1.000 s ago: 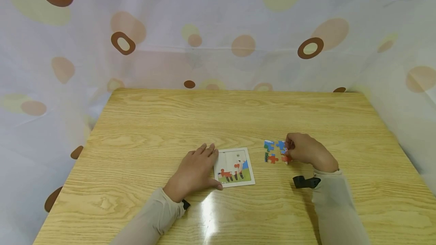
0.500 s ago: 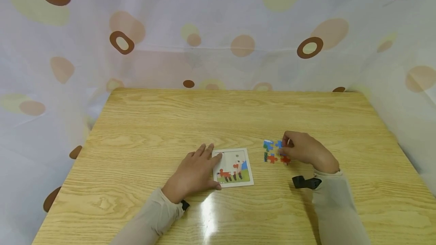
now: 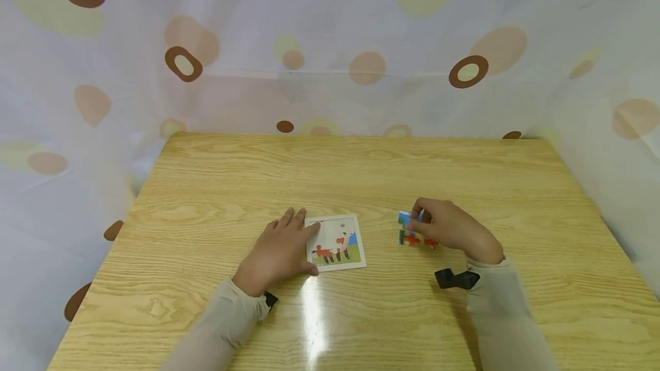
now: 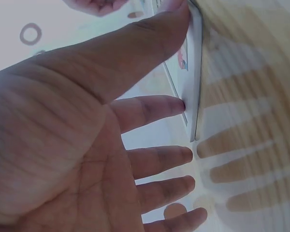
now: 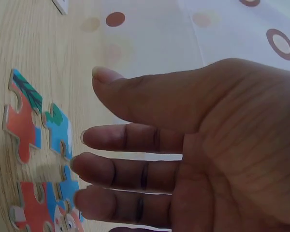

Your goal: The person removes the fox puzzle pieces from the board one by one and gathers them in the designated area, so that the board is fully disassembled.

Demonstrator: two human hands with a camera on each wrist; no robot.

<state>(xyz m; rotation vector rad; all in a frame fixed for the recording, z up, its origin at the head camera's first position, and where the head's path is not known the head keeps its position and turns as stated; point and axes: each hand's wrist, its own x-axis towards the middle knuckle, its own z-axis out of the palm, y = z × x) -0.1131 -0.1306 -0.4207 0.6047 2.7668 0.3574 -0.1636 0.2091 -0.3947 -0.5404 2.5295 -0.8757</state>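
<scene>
My left hand [image 3: 277,251] lies with fingers spread at the left side of a white-framed puzzle board [image 3: 329,232]; its index finger and thumb touch the frame. Part of a red and white animal on grass fills the board's lower area, with pale bare board above. To the right, my right hand [image 3: 450,227] hovers over several loose jigsaw pieces. In the right wrist view its thumb and fingers are apart, nothing between them. Below them lie a red piece with a green corner [image 5: 23,126], a blue and green piece [image 5: 59,129], another red piece [image 5: 35,205] and a blue piece [image 5: 69,188].
Both hands work over a wood-grain table [image 3: 247,170]. A white curtain [image 3: 319,96] with brown and yellow spots hangs behind the table and at its sides. Black straps [image 3: 456,279] circle the wrists.
My left hand has slid the puzzle board to the left, away from the loose pieces. The right hand has shifted left across the pieces, which stay where they were.
</scene>
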